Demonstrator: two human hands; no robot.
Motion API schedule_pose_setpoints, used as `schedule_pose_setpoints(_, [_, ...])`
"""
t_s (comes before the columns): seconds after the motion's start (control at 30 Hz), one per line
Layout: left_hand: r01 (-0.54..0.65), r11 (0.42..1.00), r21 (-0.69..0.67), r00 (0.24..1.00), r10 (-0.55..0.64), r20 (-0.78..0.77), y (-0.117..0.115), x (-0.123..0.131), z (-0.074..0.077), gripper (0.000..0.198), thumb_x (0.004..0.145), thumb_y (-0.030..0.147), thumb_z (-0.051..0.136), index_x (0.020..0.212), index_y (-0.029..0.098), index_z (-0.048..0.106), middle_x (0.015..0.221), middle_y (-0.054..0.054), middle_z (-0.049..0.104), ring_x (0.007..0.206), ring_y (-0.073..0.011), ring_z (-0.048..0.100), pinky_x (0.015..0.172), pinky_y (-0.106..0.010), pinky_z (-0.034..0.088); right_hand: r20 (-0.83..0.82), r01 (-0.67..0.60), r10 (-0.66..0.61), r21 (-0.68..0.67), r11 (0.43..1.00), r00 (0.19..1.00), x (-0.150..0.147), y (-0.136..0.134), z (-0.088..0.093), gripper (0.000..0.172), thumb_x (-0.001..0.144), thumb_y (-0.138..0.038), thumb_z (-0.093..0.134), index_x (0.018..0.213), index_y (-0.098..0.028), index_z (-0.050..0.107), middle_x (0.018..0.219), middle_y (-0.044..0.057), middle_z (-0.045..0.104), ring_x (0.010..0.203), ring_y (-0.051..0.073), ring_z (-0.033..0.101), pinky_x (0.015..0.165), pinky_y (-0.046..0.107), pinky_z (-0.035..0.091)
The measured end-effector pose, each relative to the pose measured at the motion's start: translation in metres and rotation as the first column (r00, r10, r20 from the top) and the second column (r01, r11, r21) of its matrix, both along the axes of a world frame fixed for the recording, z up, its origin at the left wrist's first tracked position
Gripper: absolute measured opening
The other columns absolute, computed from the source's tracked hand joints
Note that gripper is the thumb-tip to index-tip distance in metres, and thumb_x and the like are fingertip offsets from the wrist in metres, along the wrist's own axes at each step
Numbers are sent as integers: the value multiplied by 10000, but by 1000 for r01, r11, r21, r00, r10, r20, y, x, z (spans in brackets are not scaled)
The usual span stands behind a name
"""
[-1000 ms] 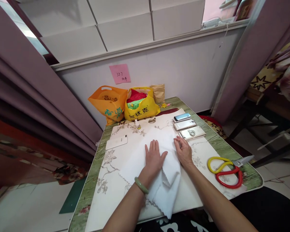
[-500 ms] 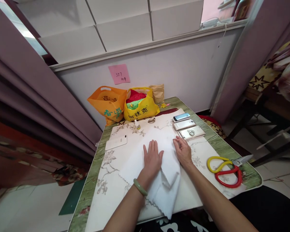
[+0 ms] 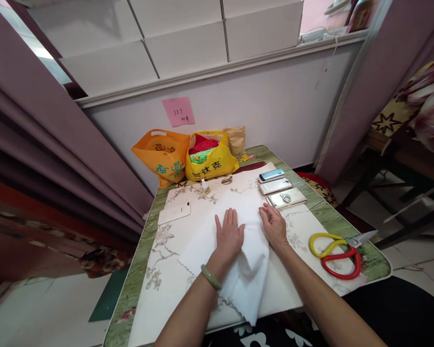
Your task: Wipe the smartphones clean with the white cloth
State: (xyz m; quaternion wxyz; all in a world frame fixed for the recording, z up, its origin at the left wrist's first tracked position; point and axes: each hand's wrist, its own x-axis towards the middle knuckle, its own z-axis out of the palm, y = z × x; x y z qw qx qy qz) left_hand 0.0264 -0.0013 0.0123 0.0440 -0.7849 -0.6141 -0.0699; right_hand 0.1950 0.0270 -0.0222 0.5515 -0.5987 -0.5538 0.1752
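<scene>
One creased white cloth (image 3: 249, 284), wavy-edged, left fingers (image 3: 230, 219) stretched flat on it, right fingers (image 3: 271, 212) curled, grip unclear

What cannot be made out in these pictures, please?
Head view throughout:
White cloth under the left hand: hidden by it.
Whether the right hand pinches that cloth: contact too small to judge.
Lower contents of the yellow bag: hidden by its front.
Lettering on the white phone: too small.

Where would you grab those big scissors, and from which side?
Probably by the yellow handle and red handle, coming from the near left: their wide loops lie on that side, while the blades point right, toward the table edge.
</scene>
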Motion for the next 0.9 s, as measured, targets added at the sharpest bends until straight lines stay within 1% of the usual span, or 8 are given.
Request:
schedule_pose_setpoints(0.1, [-9,1000,15,1000,9,-14,-4,7,-3,585,987,397,247,1493,109,300,1562,-139,314,1468,-259,227,1193,-583,130,4,2,-2,-4,1000,1000,0,0,0,313,899,-441,507,934,-209,714,1180,113,675,1132,262,591,1006,451,437])
schedule_pose_setpoints(0.23, [207,978,22,978,-207,-20,-37,34,-11,598,989,408,246,1503,104,270,1576,-130,286,1484,-256,164,1197,-574,138,1,0,0,9,1000,1000,0,2,-1,318,901,-447,505,929,-208,713,1178,114,675,1124,259,595,1004,446,439])
schedule_pose_setpoints(0.33, [293,956,-7,956,-293,-7,-43,36,-10,593,995,419,218,1499,113,283,1565,-122,315,1482,-237,180,1199,-562,143,2,2,-2,11,1000,1000,1,2,-2,319,903,-443,502,936,-203,710,1177,117,675,1120,256,599,1007,440,438])
schedule_pose_setpoints(0.4, [279,960,-21,960,-279,-3,-30,25,-5,578,995,416,219,1508,154,270,1568,-95,316,1475,-223,208,1199,-563,143,2,3,-3,7,1000,1000,1,2,-2,322,906,-441,496,941,-204,712,1175,116,676,1119,258,600,1003,443,442])
schedule_pose_setpoints(0.53, [23,1000,-19,1000,-23,-5,4,2,2,559,985,358,246,1503,154,290,1554,-118,338,1456,-257,261,1183,-600,151,-5,12,-12,0,1000,1000,1,1,-2,315,901,-439,504,941,-211,717,1178,114,677,1123,262,600,1001,447,442])
schedule_pose_setpoints(0.6, [-7,1000,-15,1000,7,-1,7,3,1,567,981,361,261,1504,143,290,1552,-132,336,1456,-266,260,1181,-604,141,-6,14,-14,-2,1000,1000,0,1,-1,312,899,-436,507,941,-209,717,1182,114,675,1125,262,599,1004,444,440])
schedule_pose_setpoints(0.8, [268,963,-19,963,-268,2,-31,37,-6,580,984,356,258,1500,90,268,1566,-139,307,1484,-238,168,1196,-577,105,-10,8,-8,3,1000,1000,1,2,-2,328,904,-443,500,937,-196,713,1167,123,679,1114,258,604,994,430,449])
schedule_pose_setpoints(0.9, [314,948,-48,950,-313,12,-28,31,-2,567,996,376,220,1501,126,275,1562,-108,326,1480,-220,186,1199,-567,114,-15,11,-11,0,1000,1000,2,1,-3,331,906,-445,498,945,-196,713,1174,123,678,1114,259,602,991,432,449])
